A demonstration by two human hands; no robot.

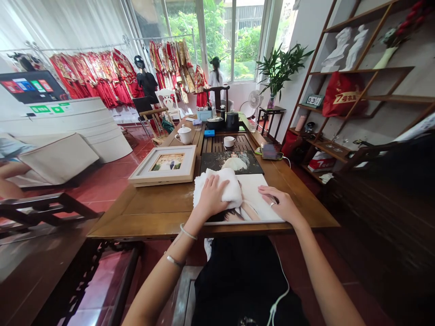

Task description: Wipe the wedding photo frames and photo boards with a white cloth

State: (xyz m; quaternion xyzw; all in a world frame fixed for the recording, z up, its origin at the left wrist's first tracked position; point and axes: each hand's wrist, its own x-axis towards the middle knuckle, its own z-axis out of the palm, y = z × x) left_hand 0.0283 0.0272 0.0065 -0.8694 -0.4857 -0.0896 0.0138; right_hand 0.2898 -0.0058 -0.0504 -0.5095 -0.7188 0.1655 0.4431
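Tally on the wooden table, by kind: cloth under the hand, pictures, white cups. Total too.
Cloth under the left hand: 1
Pictures: 3 (framed photo, dark print, pale print)
White cups: 2 (lidded cup, open cup)
Total: 6

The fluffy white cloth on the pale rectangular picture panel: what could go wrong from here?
First, the picture panel lies close to the front edge of the brown wooden table, so a hard pull on the white cloth under the left hand might slide it over the edge. Second, the right hand, at the panel's right side, wears a silver-coloured ring, which could perhaps scratch the surface.
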